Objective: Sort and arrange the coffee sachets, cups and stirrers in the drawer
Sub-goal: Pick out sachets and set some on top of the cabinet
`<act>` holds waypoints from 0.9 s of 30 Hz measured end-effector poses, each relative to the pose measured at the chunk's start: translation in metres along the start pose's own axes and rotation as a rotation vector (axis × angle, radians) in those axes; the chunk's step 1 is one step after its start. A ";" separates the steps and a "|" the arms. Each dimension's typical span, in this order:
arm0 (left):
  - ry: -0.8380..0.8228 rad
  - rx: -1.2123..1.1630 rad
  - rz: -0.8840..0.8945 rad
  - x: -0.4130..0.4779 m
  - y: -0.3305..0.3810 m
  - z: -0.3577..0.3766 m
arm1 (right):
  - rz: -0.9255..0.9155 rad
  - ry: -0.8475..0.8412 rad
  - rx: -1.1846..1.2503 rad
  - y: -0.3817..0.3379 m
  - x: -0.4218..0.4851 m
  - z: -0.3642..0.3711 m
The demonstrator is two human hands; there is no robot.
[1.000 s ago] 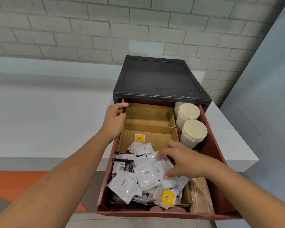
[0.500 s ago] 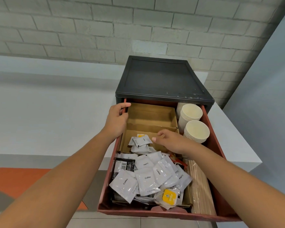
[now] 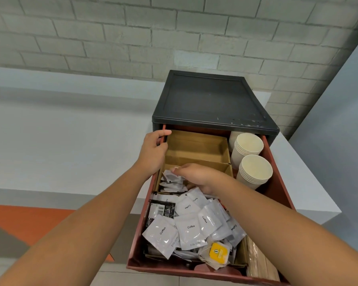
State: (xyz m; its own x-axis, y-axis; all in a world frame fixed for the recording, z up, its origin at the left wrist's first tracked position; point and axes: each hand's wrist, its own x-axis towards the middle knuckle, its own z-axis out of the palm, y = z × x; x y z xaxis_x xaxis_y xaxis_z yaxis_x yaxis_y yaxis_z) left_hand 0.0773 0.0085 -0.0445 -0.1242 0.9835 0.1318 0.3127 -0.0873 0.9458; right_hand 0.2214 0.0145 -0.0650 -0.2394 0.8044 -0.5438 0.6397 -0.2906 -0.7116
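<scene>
The left hand grips the red drawer by its left wall; the right hand pinches a white sachet over the middle cardboard compartment. Nearer lie sachets printed "Coffee" — cups stand at right.

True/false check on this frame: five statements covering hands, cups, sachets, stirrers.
1. The left hand grips the left wall of the drawer. True.
2. The paper cups form one stack. False: two stacks stand side by side.
3. The right hand is over white sachets in the middle compartment. True.
4. The back cardboard compartment is full of sachets. False: none show in it.
5. The wooden stirrers lie along the drawer's left side. False: front right.
</scene>
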 end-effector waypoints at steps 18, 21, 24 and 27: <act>-0.001 0.017 0.006 -0.002 0.003 -0.002 | -0.278 0.100 0.149 -0.006 -0.023 -0.005; -0.004 0.012 -0.007 -0.002 0.003 -0.001 | -0.362 0.082 0.066 -0.004 -0.050 -0.028; -0.013 -0.026 -0.023 -0.002 0.005 -0.001 | -0.403 -0.072 -0.024 0.005 -0.082 -0.049; -0.014 -0.034 -0.028 -0.002 0.005 -0.001 | -0.404 -0.211 -0.180 0.018 -0.103 -0.050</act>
State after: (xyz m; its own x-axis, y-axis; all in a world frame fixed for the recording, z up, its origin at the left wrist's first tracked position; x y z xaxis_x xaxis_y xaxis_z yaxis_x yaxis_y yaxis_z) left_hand 0.0781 0.0055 -0.0399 -0.1192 0.9877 0.1016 0.2775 -0.0651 0.9585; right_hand 0.2944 -0.0482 0.0004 -0.6258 0.7061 -0.3314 0.5765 0.1324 -0.8063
